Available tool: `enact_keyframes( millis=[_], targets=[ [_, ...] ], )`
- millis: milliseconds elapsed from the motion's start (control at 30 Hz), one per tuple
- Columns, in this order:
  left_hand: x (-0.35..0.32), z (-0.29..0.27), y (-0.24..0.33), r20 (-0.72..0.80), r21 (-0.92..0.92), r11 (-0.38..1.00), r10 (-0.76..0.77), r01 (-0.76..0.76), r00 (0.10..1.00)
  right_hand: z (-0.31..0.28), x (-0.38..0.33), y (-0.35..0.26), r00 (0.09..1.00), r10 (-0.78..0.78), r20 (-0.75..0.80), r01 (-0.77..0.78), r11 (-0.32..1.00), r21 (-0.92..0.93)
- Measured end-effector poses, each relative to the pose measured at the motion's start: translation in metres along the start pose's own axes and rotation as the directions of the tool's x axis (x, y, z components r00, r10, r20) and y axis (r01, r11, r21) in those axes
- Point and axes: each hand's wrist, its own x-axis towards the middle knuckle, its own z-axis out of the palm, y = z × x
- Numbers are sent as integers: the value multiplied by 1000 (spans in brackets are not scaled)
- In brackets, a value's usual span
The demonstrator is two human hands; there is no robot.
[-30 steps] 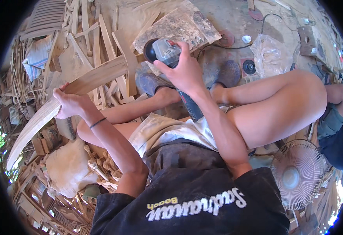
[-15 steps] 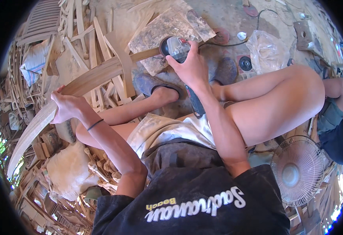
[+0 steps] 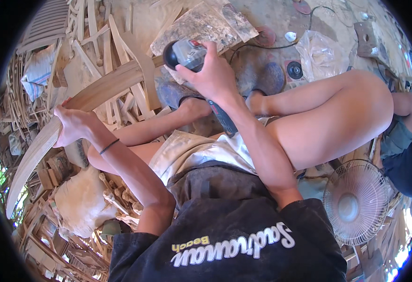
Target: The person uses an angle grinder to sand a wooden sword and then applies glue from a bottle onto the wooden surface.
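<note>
My left hand [image 3: 76, 123] grips a long curved wooden piece [image 3: 109, 86], which arcs from the lower left up toward the middle. A crosswise wooden arm [image 3: 142, 70] stands near its right part; whether the two are joined I cannot tell. My right hand [image 3: 210, 73] is closed around the head of an angle grinder [image 3: 187, 54], whose dark round disc faces left at the wood's right end. The grinder's body [image 3: 221, 117] slants down toward my lap. Whether the disc touches the wood is hard to tell.
A stained flat slab [image 3: 210, 29] lies beyond the grinder. The power cord [image 3: 262, 46] runs right past a clear plastic bag [image 3: 321, 56] and a black disc [image 3: 294, 70]. Cut wooden parts [image 3: 93, 37] are heaped at left. A fan [image 3: 355, 207] stands at right, near another person's leg [image 3: 405, 105].
My right hand has moved left with the grinder, over the wood's right end. My left hand has shifted slightly left and down along with the curved piece.
</note>
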Motion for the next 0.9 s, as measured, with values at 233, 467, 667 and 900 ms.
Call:
enact_keyframes(
  millis=[233, 467, 667, 900],
  targets=[
    [-1, 1, -4, 16, 0, 1000, -28, 28, 999, -18, 6, 13, 994, 99, -45, -102, 993, -66],
    [0, 3, -8, 9, 1, 1000, 1, -1, 1000, 6, -9, -18, 998, -62, -1, 62, 998, 16],
    [16, -8, -22, 7, 50, 999, -2, 2, 1000, 2, -11, -25, 996, -80, 27, 80, 997, 23],
    [9, -3, -12, 59, -21, 999, -31, 32, 998, -5, -6, -4, 1000, 13, -11, -13, 1000, -1]
  ],
)
